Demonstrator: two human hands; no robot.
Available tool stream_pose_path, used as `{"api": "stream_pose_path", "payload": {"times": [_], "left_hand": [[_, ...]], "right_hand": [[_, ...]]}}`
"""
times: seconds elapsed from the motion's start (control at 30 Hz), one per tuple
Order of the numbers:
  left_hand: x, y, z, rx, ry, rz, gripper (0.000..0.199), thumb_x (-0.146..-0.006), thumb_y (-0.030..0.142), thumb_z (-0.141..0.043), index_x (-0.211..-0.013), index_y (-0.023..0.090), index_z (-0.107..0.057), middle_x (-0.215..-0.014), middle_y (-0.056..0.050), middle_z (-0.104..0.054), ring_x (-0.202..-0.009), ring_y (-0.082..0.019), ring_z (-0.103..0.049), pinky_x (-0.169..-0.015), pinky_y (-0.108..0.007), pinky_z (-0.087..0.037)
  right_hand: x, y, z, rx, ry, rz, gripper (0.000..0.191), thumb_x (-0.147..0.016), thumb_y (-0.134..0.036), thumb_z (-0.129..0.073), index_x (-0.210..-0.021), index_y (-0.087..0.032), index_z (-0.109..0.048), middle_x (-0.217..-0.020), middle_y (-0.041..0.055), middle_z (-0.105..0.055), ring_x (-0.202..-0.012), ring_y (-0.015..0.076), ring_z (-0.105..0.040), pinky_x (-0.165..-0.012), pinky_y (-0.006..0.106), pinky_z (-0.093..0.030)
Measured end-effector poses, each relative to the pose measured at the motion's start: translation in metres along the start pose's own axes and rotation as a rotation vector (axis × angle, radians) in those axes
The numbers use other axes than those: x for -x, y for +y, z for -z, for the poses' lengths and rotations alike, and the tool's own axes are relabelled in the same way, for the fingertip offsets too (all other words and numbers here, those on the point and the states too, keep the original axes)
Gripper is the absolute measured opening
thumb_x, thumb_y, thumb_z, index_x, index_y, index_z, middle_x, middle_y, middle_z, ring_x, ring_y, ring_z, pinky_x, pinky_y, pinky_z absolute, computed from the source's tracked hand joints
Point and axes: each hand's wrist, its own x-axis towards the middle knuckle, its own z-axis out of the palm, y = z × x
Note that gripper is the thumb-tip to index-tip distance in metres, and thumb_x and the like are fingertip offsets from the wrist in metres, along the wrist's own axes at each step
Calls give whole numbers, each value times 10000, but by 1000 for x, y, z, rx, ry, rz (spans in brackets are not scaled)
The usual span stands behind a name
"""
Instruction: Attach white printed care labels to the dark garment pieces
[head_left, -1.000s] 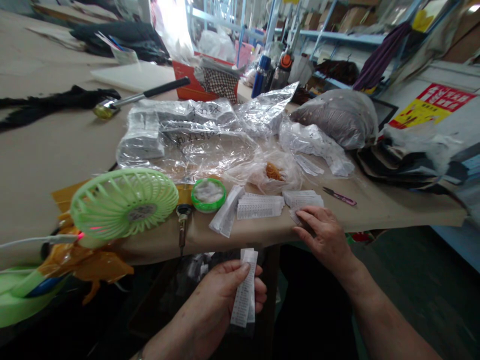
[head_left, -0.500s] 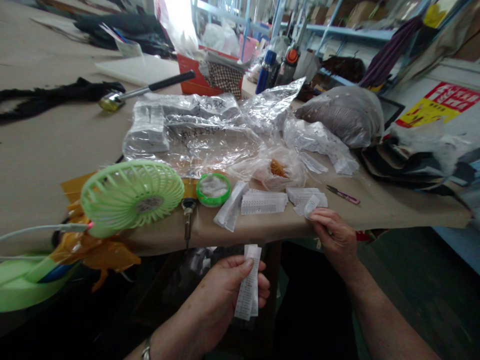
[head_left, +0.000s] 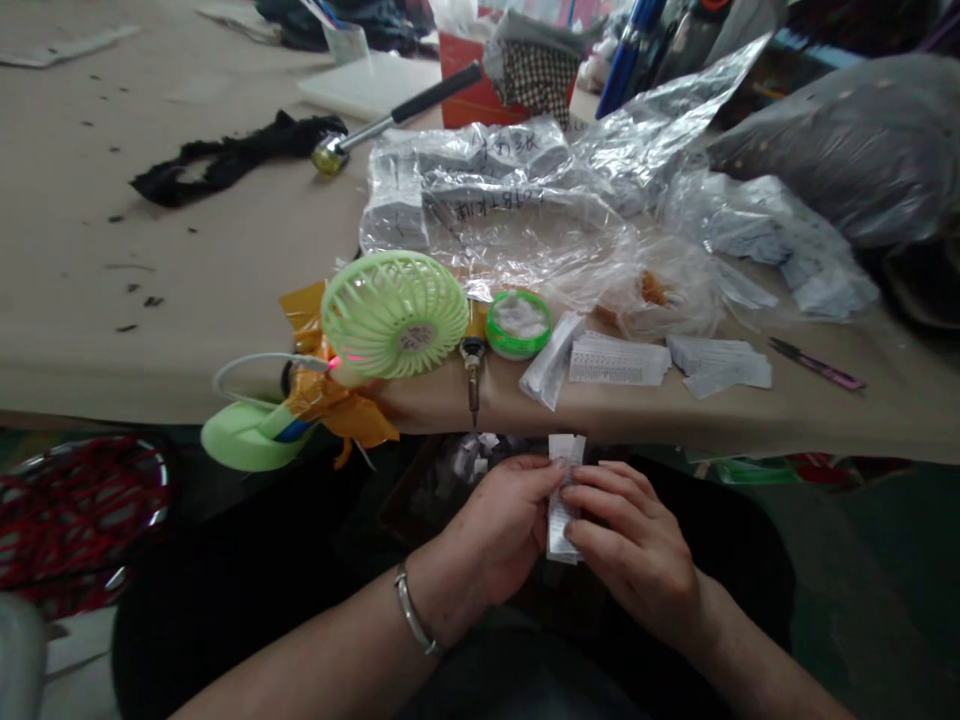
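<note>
Several white printed labels (head_left: 560, 522) are stacked as a narrow upright strip in front of the table's edge. My left hand (head_left: 504, 525) is closed on the strip from the left, its thumb pressed on the front. From the other side, my right hand (head_left: 637, 535) lays bent fingers over the strip's right edge; its thumb is hidden. On the table edge above sit a pile of printed labels (head_left: 619, 362), another label pile (head_left: 718, 364) to its right, and a folded whitish strip (head_left: 553, 360) to its left.
A green fan (head_left: 395, 315) is taped to the table edge, next to a soldering-iron-like tool (head_left: 472, 375) pointing down. Nearby are a round green tub (head_left: 518, 324), clear plastic bags (head_left: 517, 220), a pen (head_left: 817, 363) and a hammer-like tool (head_left: 390, 115). A red woven seat (head_left: 79, 515) stands lower left.
My right hand has left the right-hand label pile and come to the strip in my left hand. The camera view has turned left and down.
</note>
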Motion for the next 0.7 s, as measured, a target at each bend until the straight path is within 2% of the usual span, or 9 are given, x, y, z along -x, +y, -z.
{"api": "stream_pose_path", "payload": {"times": [0.2, 0.37, 0.5, 0.57, 0.63, 0.7], "left_hand": [[2, 1, 5, 34, -7, -14, 59, -781, 131, -615, -764, 89, -652, -707, -60, -658, -591, -105, -588, -553, -204, -420], [4, 0, 7, 55, -58, 5, 152, -807, 226, -635, -794, 76, -659, -729, -59, -646, -600, -99, -589, -547, -194, -422], [4, -1, 8, 34, -11, -32, 89, -753, 150, -678, -789, 73, -650, -728, -54, -648, -595, -87, -590, -547, -174, -430], [6, 0, 8, -2, -16, -13, 104, -800, 181, -632, -821, 81, -647, -690, -45, -639, -561, -91, -588, -546, -191, -456], [9, 2, 9, -74, -61, 47, 166, -858, 237, -562, -887, 94, -642, -651, -38, -627, -539, -114, -599, -546, -233, -489], [14, 3, 10, -135, -128, 103, 203, -880, 280, -527, -923, 111, -630, -632, -30, -612, -541, -136, -614, -545, -263, -509]], "right_hand": [[-3, -1, -1, 39, -47, 15, 173, -893, -109, -494, -904, -203, -638, -997, 56, -717, -1096, 198, -604, -991, 420, -443], [-6, -4, -2, 27, -68, -5, 185, -880, -89, -496, -905, -198, -643, -1015, 56, -714, -1128, 208, -590, -1003, 425, -432], [-3, -5, 0, -54, -67, -27, 239, -843, -110, -572, -1064, -185, -620, -1047, 72, -700, -1125, 232, -586, -996, 441, -435], [0, -2, 3, -176, -2, -130, 302, -825, -154, -614, -1124, -186, -598, -1092, 93, -670, -1134, 256, -568, -980, 451, -445], [1, 5, 6, -348, 101, -362, 278, -833, -195, -615, -1111, -216, -605, -1115, 88, -639, -1121, 249, -565, -955, 422, -463], [0, 14, 7, -608, 111, -621, 262, -835, -254, -633, -1097, -252, -613, -1084, 61, -640, -1041, 213, -601, -895, 356, -498]]}}
